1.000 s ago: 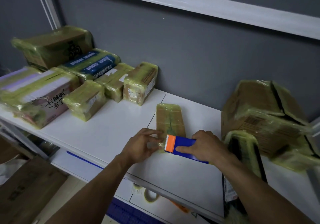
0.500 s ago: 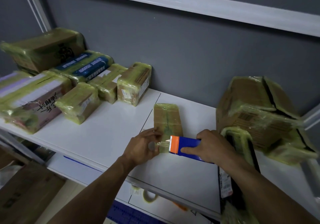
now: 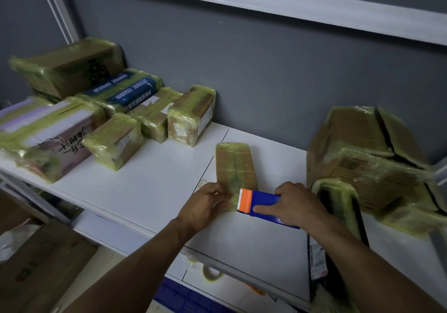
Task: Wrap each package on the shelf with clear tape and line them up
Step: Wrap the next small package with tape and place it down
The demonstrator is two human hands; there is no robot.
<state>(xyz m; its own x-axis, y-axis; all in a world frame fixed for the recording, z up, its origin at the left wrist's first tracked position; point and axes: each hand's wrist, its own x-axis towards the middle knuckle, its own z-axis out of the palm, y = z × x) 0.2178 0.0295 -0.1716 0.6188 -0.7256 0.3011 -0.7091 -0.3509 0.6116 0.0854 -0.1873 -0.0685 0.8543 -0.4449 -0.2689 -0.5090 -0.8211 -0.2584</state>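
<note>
I see flat cardboard pkg (image 3: 233, 165) lying mid shelf (image 3: 150, 187), tape-wrapped. L hand (image 3: 203, 206) pinches its near end. R hand (image 3: 292, 203) grips blue/orange tape dispenser (image 3: 261, 202), cutter end at pkg's near edge. Wrapped pkgs (image 3: 191, 114) clustered shelf left, big wrapped box (image 3: 358, 153) right. Contents hidden.

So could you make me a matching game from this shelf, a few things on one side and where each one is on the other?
Things:
1. tape dispenser
2. flat package
3. blue-labelled package
4. tape roll

Places:
A. among the wrapped packages at left
B. on the lower shelf
C. gripped by the right hand
D. alone mid-shelf, left hand holding its near end

Pairs: 1-C, 2-D, 3-A, 4-B.
</note>
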